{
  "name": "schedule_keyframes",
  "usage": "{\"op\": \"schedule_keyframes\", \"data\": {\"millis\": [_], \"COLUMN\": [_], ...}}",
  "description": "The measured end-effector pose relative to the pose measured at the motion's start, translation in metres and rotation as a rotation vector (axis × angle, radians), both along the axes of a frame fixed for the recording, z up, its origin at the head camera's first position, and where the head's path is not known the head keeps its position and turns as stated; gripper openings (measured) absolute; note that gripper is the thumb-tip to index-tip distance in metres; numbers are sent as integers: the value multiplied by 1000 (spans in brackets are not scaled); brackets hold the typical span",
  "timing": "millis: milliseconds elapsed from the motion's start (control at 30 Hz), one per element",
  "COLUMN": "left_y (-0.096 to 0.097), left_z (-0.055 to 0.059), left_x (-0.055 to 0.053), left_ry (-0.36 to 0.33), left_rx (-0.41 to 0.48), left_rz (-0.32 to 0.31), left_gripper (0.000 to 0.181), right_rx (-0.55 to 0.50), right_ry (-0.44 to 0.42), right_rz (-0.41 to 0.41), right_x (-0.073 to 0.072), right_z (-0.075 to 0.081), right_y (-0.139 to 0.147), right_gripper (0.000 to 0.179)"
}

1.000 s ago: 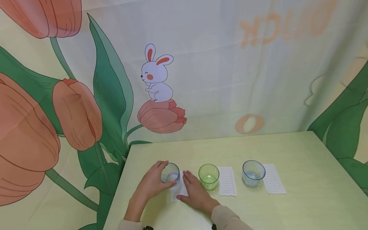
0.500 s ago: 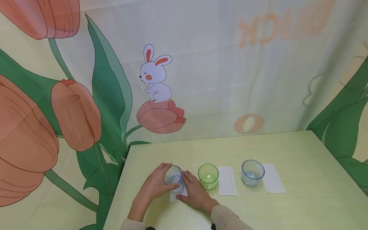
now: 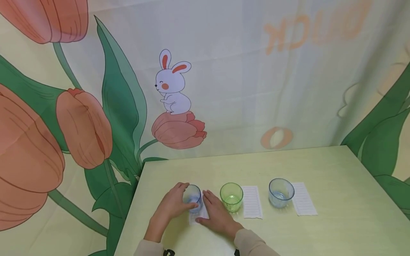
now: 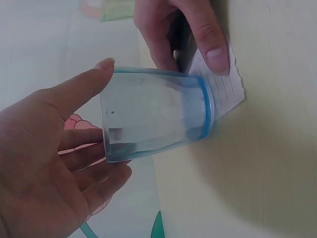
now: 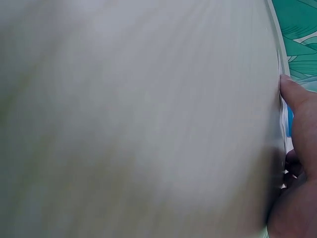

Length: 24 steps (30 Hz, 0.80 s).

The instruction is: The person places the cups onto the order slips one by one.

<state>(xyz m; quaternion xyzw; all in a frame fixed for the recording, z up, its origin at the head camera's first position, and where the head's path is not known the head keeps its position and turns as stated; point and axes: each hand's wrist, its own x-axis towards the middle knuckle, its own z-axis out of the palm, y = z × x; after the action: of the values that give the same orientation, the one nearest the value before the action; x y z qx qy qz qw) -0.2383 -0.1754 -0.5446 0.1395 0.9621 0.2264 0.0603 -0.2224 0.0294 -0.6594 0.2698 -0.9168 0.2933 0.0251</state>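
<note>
The head view looks forward and down; the wrist views sit close, the left sharing the leftmost blue tumbler (image 3: 195,194).

Middle cup (image 3: 231,199), right cup (image 3: 280,196) on table (image 3: 288,234), middle slip (image 3: 252,202) between; left cup (image 3: 194,195) leftmost; backdrop (image 3: 237,89) behind.

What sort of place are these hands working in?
Likely an indoor, curtained-off workspace, though the wider room is hidden: a tulip-and-rabbit printed curtain backs a pale table holding tumblers and lined paper slips.
</note>
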Motion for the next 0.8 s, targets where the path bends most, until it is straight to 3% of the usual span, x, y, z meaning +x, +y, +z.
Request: {"op": "schedule_keyframes", "data": {"millis": [800], "left_y": [3], "left_z": [2], "left_x": [3], "left_ry": [-5], "left_rx": [39], "left_rz": [-54], "left_gripper": [86], "right_rx": [18], "right_ry": [-20], "right_rz": [-19], "right_x": [-3], "right_z": [0], "right_y": [-2], "right_gripper": [98]}}
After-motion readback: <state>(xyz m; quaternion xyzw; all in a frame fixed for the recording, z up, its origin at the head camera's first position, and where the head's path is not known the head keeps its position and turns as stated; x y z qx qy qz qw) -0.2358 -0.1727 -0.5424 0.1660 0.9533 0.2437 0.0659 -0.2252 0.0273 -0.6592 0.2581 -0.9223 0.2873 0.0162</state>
